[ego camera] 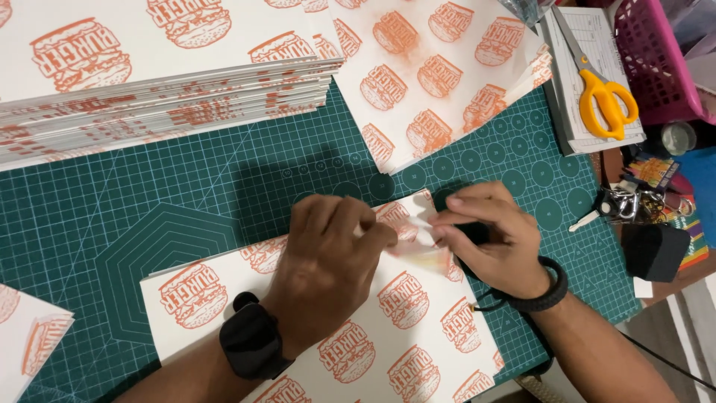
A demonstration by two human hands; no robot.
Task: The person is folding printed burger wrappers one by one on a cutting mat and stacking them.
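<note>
Pinching at the top corner of a printed paper sheet [358,328], both hands meet in the middle of the green cutting mat [186,216]. The left hand [328,261], black smartwatch [252,339] on its wrist, has its fingers curled together and bearing down on the sheet near that corner. The right hand [488,235], wearing a black braided wristband [544,287], has thumb and fingertips closed on the folded-over corner flap [425,239], which lifts a little off the mat and looks thin enough to let light through.

The sheet lies flat on the mat directly under the hands, white with orange burger prints, its near edge running out of the bottom of the view. It reads as light, thin and floppy stuff, easy to crease and easy to tear, so the corner and the edges are the sensible places to take it, with a flat palm to keep the rest from sliding on the smooth mat.

Around the work: a tall stack of the same printed sheets [164,97] at the upper left, a looser fanned pile [440,75] at the top centre, and a smaller stack [30,336] at the left edge. Off to the right, yellow-handled scissors [604,97] rest on a notepad [589,45], beside a pink basket [656,52], with a bunch of keys [619,205] near the mat's edge.
</note>
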